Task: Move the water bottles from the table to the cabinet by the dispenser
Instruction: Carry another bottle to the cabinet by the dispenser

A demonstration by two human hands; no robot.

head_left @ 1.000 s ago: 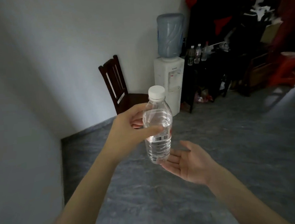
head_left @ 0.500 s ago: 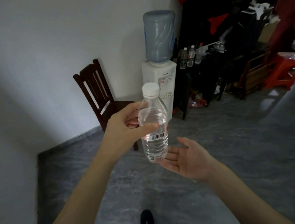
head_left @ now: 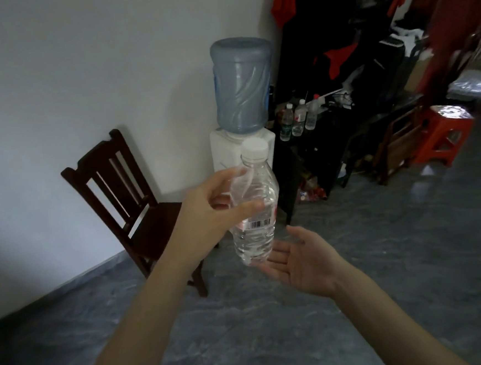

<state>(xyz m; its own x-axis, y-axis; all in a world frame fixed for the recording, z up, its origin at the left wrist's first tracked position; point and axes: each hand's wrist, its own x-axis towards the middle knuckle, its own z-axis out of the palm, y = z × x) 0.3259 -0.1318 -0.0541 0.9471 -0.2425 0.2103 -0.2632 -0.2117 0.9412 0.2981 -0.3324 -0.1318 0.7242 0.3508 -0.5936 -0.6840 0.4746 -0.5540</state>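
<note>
My left hand [head_left: 207,213] grips a clear water bottle [head_left: 254,210] with a white cap, held upright in front of me. My right hand [head_left: 303,259] is open, palm up, just under and to the right of the bottle's base, not holding it. Ahead stands a white water dispenser [head_left: 231,151] with a blue jug [head_left: 241,84] on top. Right of it is a dark cabinet [head_left: 332,123] on which three water bottles [head_left: 297,118] stand.
A dark wooden chair [head_left: 131,196] stands against the white wall, left of the dispenser. Clothes hang above the cabinet. A red plastic stool [head_left: 442,134] and a wooden rack [head_left: 397,144] are at the right. The grey floor lies between me and the cabinet.
The dispenser, chair and cabinet have grown larger and closer in view. The bottle stays in my left hand, my right hand stays open below it.
</note>
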